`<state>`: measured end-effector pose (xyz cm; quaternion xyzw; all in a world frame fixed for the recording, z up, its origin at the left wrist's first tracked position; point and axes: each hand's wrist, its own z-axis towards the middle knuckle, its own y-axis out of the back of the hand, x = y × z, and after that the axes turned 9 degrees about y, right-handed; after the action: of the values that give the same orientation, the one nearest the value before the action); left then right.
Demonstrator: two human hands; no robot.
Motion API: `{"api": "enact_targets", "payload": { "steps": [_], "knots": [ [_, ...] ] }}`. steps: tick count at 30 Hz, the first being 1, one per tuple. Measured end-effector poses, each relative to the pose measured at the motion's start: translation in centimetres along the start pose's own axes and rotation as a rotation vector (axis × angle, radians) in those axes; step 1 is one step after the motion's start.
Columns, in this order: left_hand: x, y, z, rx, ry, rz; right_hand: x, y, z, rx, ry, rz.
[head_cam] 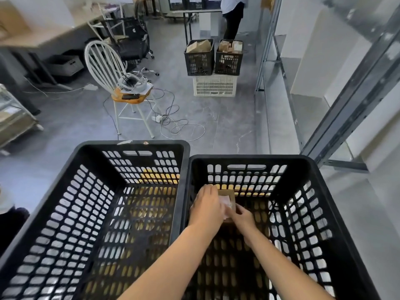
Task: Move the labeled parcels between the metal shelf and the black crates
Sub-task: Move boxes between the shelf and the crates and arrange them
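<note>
Hands meet deep inside the right-hand black crate [303,191], near its far wall. Left hand [206,207] lies over the near-left side of a small brown cardboard parcel [228,197] with a white label, fingers curled down on it; right hand [242,217] pinches the parcel's near edge. Left of that crate, touching it rim to rim, stands a second black crate [65,202]. Beyond the right-hand crate's far-right corner rises the metal shelf [346,100].
</note>
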<state>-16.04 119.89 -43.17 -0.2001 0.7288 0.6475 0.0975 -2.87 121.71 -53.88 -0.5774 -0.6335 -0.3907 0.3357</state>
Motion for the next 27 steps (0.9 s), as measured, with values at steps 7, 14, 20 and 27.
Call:
{"api": "enact_targets", "payload": {
  "steps": [7, 14, 20, 27],
  "knots": [
    [0.7, -0.5, 0.6, -0.04, -0.074, 0.19, 0.1, -1.5, 0.1, -0.139, 0.022, -0.009],
    [0.7, -0.7, 0.7, -0.038, -0.107, 0.148, 1.2, -1.2, -0.2, -0.098, 0.097, -0.373],
    [-0.5, 1.0, -0.1, -0.098, -0.252, 0.107, 4.2, 1.6, -3.1, -0.088, 0.34, -0.569],
    [0.6, 6.5, -1.7, -0.123, -0.415, 0.07, 9.3, 3.8, -11.0, -0.161, 0.494, -0.719]
  ]
}}
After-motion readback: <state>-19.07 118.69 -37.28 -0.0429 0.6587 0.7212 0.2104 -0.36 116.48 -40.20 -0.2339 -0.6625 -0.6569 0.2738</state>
